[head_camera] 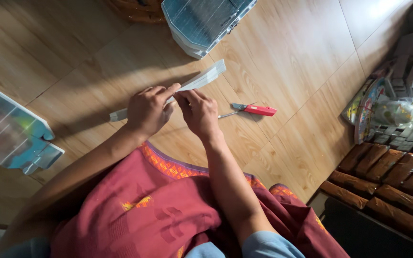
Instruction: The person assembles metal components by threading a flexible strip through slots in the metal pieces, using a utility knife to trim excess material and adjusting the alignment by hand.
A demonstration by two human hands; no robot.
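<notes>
Red patterned cloth over my lap lies nearest. Above it, I see my left hand and right hand side by side, both pinching a long flat grey card strip that slants just over the wooden floor. Just right of them lies a red utility knife. Brown wrapped packets fill a dark tray at the floor's lower-right corner; folded silvery cartons sit near the top edge.

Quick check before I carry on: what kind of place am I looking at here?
Probably a home packing spot on the floor: wood-look floor, flat box stacks, brown wrapped packs and a red cutter beside both hands.
</notes>
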